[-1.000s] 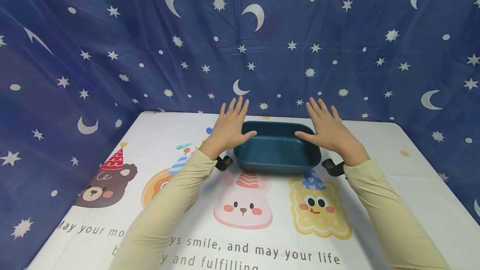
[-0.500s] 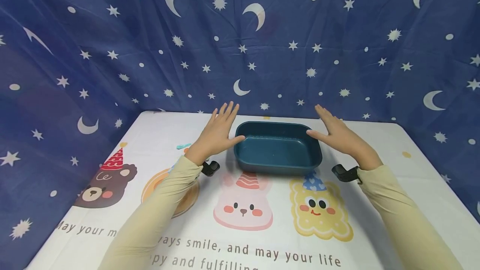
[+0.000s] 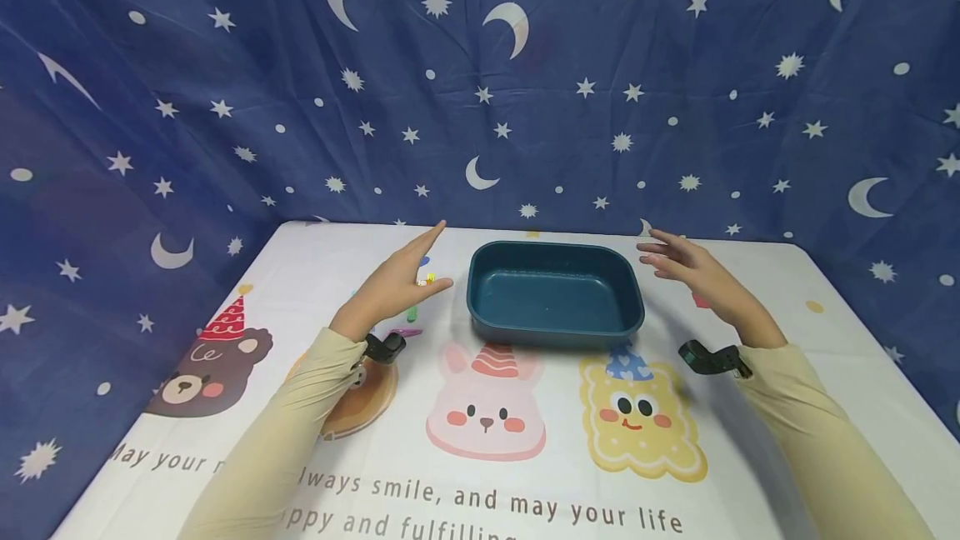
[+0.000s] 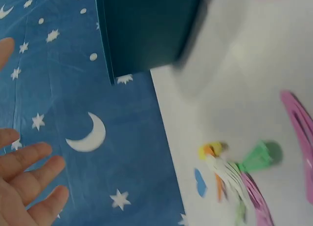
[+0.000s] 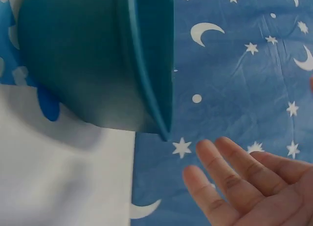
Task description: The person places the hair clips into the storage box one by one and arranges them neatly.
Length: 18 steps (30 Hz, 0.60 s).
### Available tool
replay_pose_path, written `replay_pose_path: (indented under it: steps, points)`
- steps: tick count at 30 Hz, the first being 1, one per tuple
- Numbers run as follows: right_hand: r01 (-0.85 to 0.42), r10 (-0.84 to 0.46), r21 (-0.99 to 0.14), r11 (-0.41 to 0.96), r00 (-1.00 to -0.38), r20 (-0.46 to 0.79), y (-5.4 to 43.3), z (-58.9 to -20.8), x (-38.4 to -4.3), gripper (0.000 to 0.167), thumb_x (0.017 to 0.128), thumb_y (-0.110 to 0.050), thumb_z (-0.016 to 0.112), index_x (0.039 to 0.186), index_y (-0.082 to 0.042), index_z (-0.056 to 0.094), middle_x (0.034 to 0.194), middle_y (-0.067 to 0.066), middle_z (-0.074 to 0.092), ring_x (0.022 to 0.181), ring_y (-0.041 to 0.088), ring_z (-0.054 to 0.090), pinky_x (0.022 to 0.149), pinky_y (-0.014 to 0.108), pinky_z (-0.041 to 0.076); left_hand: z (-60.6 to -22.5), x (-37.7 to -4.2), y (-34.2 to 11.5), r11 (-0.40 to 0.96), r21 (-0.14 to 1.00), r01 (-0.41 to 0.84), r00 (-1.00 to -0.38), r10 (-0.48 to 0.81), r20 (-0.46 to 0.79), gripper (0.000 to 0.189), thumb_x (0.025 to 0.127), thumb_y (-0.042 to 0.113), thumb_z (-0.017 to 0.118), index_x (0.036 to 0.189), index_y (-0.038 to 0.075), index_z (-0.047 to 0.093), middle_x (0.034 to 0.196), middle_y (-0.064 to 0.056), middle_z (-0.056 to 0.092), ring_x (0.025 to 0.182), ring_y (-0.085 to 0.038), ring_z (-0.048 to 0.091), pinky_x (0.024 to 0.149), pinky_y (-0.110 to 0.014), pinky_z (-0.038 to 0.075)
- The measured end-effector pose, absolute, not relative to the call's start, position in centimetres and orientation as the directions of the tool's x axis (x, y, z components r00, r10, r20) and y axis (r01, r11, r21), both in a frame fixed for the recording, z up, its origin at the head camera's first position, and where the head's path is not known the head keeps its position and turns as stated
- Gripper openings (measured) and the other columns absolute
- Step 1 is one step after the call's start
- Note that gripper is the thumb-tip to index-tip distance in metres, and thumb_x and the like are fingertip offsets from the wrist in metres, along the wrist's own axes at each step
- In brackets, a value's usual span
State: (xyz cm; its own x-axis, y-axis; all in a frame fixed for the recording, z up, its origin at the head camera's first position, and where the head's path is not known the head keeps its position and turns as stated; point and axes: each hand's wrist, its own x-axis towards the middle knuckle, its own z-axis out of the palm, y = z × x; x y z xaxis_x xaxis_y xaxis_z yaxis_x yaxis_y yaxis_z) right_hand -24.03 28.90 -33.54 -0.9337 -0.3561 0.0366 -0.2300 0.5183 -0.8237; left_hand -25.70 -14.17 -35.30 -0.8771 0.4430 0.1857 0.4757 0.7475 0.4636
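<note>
A dark teal open-topped box (image 3: 555, 337) with rounded corners stands on the table. To its left is my left hand (image 3: 390, 286), apart from the box, thumb spread from straight fingers and holding nothing. My right hand (image 3: 701, 273) hovers off the box's right end, its fingers slightly bent and gripping nothing. In the left wrist view the left fingers (image 4: 36, 172) show at the lower left, away from the box wall (image 4: 146, 35). Relaxed right fingers (image 5: 234, 177) appear below the box rim (image 5: 146, 84) in the right wrist view.
Small things lie left of the box, partly behind the left hand: a pink elongated clip-like piece (image 4: 298, 133), a green cone-shaped piece (image 4: 257, 157), and a bundle of coloured strands (image 4: 234, 179). A small red piece (image 3: 701, 301) shows under the right hand. A starry blue cloth (image 3: 555, 107) rises behind the table.
Both hands have moved apart, away from the box: the left one leftward and lower, the right one rightward. Several small coloured things and the red piece have come into view. The box stays put.
</note>
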Motion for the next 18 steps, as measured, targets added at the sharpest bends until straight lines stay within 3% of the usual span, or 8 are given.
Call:
replay_pose_path:
  steps: [3, 6, 9, 13, 18]
  points:
    - [-0.193, -0.321, -0.869, 0.456, -0.946, 0.042, 29.3, -34.4, -24.1, 0.064, 0.099, -0.025, 0.047, 0.148, 0.003, 0.016, 0.143, 0.032, 0.036, 0.104, -0.015, 0.054, 0.087, 0.011, 0.048, -35.7, -25.7, -15.3, 0.734, 0.496, 0.464, -0.884, 0.424, 0.199, 0.084, 0.087, 0.03, 0.067, 0.151, 0.014, 0.016, 0.153, -0.012, 0.03, 0.139, -0.03, 0.032, 0.112, -0.049, 0.029]
    - [-0.149, -0.283, -0.897, 0.416, -0.959, 0.028, 29.6, -35.4, -24.2, 0.065, 0.098, -0.026, 0.049, 0.147, 0.004, 0.018, 0.139, 0.029, 0.043, 0.099, -0.014, 0.057, 0.084, 0.013, 0.05, -36.1, -25.4, -16.4, 0.723, 0.518, 0.456, -0.889, 0.404, 0.218, 0.079, 0.086, 0.024, 0.068, 0.149, 0.009, 0.023, 0.146, -0.015, 0.04, 0.134, -0.032, 0.04, 0.108, -0.05, 0.035]
    - [-0.107, -0.268, -0.924, 0.368, -0.963, 0.005, 29.8, -36.2, -24.2, 0.067, 0.098, -0.027, 0.05, 0.147, 0.005, 0.017, 0.129, 0.01, 0.056, 0.099, -0.009, 0.06, 0.084, 0.017, 0.051, -36.6, -25.2, -17.5, 0.716, 0.535, 0.449, -0.893, 0.39, 0.226, 0.074, 0.085, 0.02, 0.069, 0.146, 0.006, 0.03, 0.139, -0.017, 0.048, 0.127, -0.033, 0.047, 0.101, -0.05, 0.041]
    - [-0.061, -0.28, -0.965, 0.254, -0.96, -0.013, 30.1, -37.0, -24.2, 0.069, 0.098, -0.022, 0.05, 0.146, 0.01, 0.013, 0.11, -0.017, 0.061, 0.098, -0.003, 0.063, 0.083, 0.02, 0.053, -37.4, -25.1, -18.9, 0.698, 0.562, 0.443, -0.895, 0.382, 0.231, 0.066, 0.084, 0.014, 0.069, 0.141, 0.003, 0.037, 0.129, -0.02, 0.056, 0.118, -0.034, 0.055, 0.1, -0.049, 0.042]
    - [-0.015, -0.266, -0.977, 0.214, -0.963, -0.044, 30.1, -38.0, -24.1, 0.069, 0.098, -0.021, 0.05, 0.145, 0.013, 0.012, 0.1, -0.025, 0.063, 0.094, -0.004, 0.064, 0.083, 0.02, 0.053, -38.5, -25.2, -20.4, 0.707, 0.573, 0.414, -0.908, 0.364, 0.208, 0.06, 0.083, 0.007, 0.068, 0.137, 0.0, 0.042, 0.121, -0.022, 0.06, 0.11, -0.035, 0.059, 0.1, -0.049, 0.042]
